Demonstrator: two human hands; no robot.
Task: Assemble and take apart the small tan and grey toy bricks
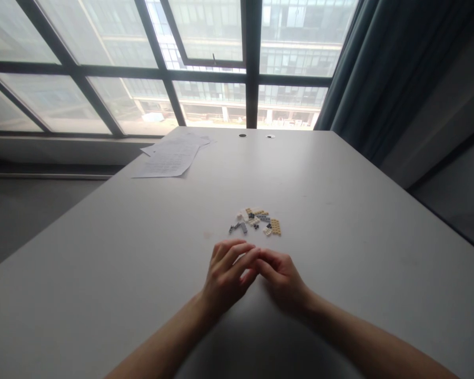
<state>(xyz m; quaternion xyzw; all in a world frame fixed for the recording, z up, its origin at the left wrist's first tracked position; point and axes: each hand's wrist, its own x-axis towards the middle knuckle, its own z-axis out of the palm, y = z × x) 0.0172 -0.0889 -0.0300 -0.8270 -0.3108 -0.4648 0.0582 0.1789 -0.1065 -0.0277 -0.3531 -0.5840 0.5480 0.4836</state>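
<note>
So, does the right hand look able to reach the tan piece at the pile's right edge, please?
Probably yes: the tan piece lies just beyond the right hand with nothing visible between, though that hand appears to touch the left hand.

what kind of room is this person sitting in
Probably an office or meeting room, though only part shows: there's a big plain white table, loose printed papers near its far left edge, and large dark-framed windows facing another building.
</note>
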